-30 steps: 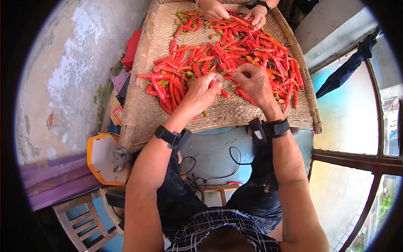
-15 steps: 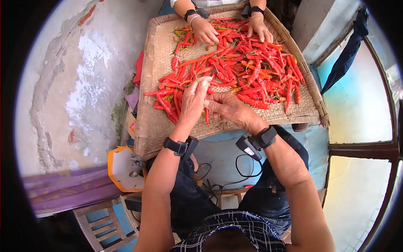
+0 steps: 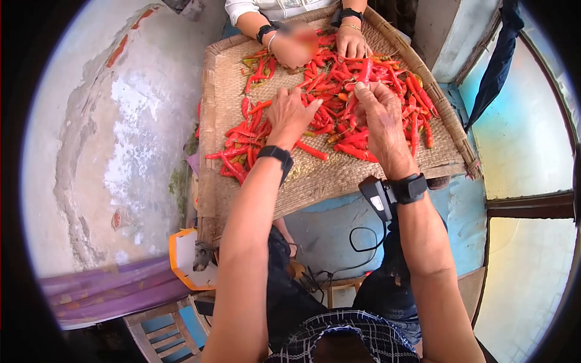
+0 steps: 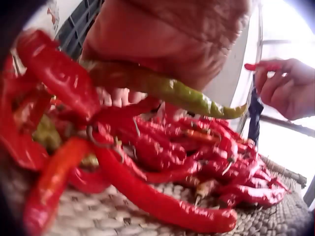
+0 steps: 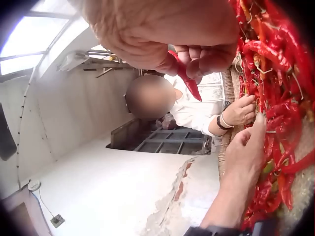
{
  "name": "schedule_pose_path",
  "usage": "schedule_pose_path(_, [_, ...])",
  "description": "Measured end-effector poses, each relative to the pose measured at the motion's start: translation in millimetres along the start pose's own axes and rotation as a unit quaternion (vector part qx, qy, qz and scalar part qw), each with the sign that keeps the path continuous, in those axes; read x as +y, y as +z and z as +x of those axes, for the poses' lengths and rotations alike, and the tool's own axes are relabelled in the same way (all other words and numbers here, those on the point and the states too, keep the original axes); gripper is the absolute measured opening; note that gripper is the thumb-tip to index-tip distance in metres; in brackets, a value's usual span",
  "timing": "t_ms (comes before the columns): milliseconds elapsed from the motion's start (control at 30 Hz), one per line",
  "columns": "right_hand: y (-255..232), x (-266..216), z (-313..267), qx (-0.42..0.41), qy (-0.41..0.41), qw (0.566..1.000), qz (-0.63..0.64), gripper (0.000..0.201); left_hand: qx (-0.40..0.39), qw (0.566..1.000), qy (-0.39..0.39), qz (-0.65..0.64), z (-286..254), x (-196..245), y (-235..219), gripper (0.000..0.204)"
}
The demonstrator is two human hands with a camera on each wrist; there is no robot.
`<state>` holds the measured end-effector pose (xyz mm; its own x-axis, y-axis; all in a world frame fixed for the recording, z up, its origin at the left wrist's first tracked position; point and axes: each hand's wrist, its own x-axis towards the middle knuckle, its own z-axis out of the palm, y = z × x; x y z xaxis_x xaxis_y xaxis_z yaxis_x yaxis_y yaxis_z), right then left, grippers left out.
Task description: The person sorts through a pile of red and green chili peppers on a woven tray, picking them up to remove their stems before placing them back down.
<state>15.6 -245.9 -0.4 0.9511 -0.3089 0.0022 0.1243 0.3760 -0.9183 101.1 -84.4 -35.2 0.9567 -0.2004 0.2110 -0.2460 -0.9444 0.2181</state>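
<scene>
My right hand is raised over the right part of the pile and pinches a red chili pepper between thumb and fingers. In the right wrist view that pepper points out beyond the fingertips. Reaching onto the left part of the pile of red chilies, my left hand has its thumb spread away from the fingers. Close to the left wrist camera, a greenish chili partly covers the left palm. The chilies lie on a woven tray.
Across the tray, another person's hands work at the far chilies. A wall stands on the left, a window on the right. An orange-edged box and a wooden chair are at the lower left; a cable hangs below.
My hands, close together half a second ago, have parted. The right has risen to the right with a red chili; the left has moved forward onto the pile.
</scene>
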Motion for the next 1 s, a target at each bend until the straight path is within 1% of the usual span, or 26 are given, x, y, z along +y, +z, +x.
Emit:
schedule_pose_path(33, [-1, -2, -1, 0.005, 0.002, 1.0, 0.01, 0.021, 0.038, 0.999, 0.017, 0.032, 7, -1, 10, 0.059])
schedule_pose_path(67, [-3, -3, -2, -0.011, -0.006, 1.0, -0.009, 0.021, -0.004, 0.998, 0.014, 0.069, 15, -1, 15, 0.066])
schedule_pose_path(133, [-3, -2, -2, -0.012, 0.002, 0.999, -0.032, 0.02, -0.021, 0.998, 0.002, 0.063, 17, -5, 27, 0.078])
schedule_pose_path(167, [-4, -3, -3, -0.025, -0.003, 0.999, -0.026, 0.02, -0.095, 0.992, -0.052, 0.058, 24, -8, 31, 0.085])
schedule_pose_path(200, [-3, -4, -3, -0.023, -0.001, 0.999, -0.029, 0.02, -0.098, 0.992, -0.052, 0.056, 27, -9, 26, 0.085])
schedule_pose_path(267, [-1, -3, -4, -0.026, -0.013, 0.999, -0.03, 0.02, -0.205, 0.975, -0.063, 0.055, 34, -16, 17, 0.08])
schedule_pose_path(300, [0, -3, -3, -0.034, -0.013, 0.999, -0.024, 0.02, -0.202, 0.976, -0.024, 0.074, 35, -23, 17, 0.067])
schedule_pose_path(333, [0, -2, -2, -0.034, -0.011, 0.999, -0.023, 0.02, -0.204, 0.976, -0.025, 0.075, 34, -29, 17, 0.067])
schedule_pose_path(400, [3, 0, 0, -0.034, -0.02, 0.998, -0.045, 0.022, -0.248, 0.963, 0.006, 0.104, 25, -35, 6, 0.053])
schedule_pose_path(433, [4, 2, 0, -0.035, -0.018, 0.998, -0.042, 0.022, -0.24, 0.965, 0.009, 0.105, 14, -31, -4, 0.044])
schedule_pose_path(467, [3, 4, 1, -0.043, -0.03, 0.996, -0.067, 0.022, -0.241, 0.965, 0.007, 0.108, 3, -34, -7, 0.044])
schedule_pose_path(500, [3, 6, 1, -0.051, -0.044, 0.993, -0.092, 0.023, -0.225, 0.97, 0.032, 0.088, -5, -36, -9, 0.043])
schedule_pose_path(533, [3, 9, 0, -0.051, -0.044, 0.994, -0.089, 0.023, -0.209, 0.974, 0.058, 0.068, -15, -38, -13, 0.043])
schedule_pose_path(567, [3, 12, -1, -0.069, -0.049, 0.99, -0.111, 0.024, -0.164, 0.981, 0.086, 0.049, -29, -38, -15, 0.035])
schedule_pose_path(600, [3, 13, -3, -0.087, -0.055, 0.986, -0.133, 0.024, -0.163, 0.982, 0.084, 0.051, -41, -38, -18, 0.035])
schedule_pose_path(633, [3, 11, -5, -0.112, -0.044, 0.98, -0.157, 0.024, -0.16, 0.98, 0.104, 0.052, -51, -38, -20, 0.032])
schedule_pose_path(667, [2, 11, -8, -0.116, -0.045, 0.98, -0.156, 0.024, -0.156, 0.979, 0.123, 0.052, -62, -39, -22, 0.028])
schedule_pose_path(700, [2, 10, -9, -0.128, -0.026, 0.975, -0.182, 0.024, -0.155, 0.979, 0.12, 0.053, -74, -40, -26, 0.028])
schedule_pose_path(733, [1, 10, -10, -0.14, -0.007, 0.968, -0.209, 0.025, -0.114, 0.982, 0.142, 0.039, -86, -40, -29, 0.026])
schedule_pose_path(767, [0, 11, -9, -0.147, -0.001, 0.969, -0.201, 0.023, -0.073, 0.983, 0.165, 0.025, -93, -40, -31, 0.023])
schedule_pose_path(800, [-2, 10, -7, -0.149, -0.001, 0.968, -0.203, 0.023, -0.072, 0.984, 0.164, 0.023, -96, -40, -32, 0.023])
schedule_pose_path(867, [-7, 7, -2, -0.108, 0.062, 0.986, -0.113, 0.021, -0.035, 0.984, 0.171, -0.022, -101, -40, -32, 0.021])
schedule_pose_path(900, [-16, 6, 5, -0.115, 0.059, 0.991, -0.045, 0.017, -0.035, 0.985, 0.169, -0.025, -100, -40, -32, 0.021])
schedule_pose_path(933, [-20, 5, 13, -0.063, 0.068, 0.994, 0.063, 0.015, -0.025, 0.985, 0.163, -0.047, -97, -40, -33, 0.021])
schedule_pose_path(967, [-28, 6, 28, -0.009, 0.08, 0.985, 0.15, 0.014, -0.015, 0.985, 0.157, -0.068, -95, -40, -33, 0.021])
schedule_pose_path(1000, [-32, 7, 35, 0.046, 0.093, 0.967, 0.234, 0.014, -0.018, 0.986, 0.152, -0.072, -96, -40, -34, 0.021])
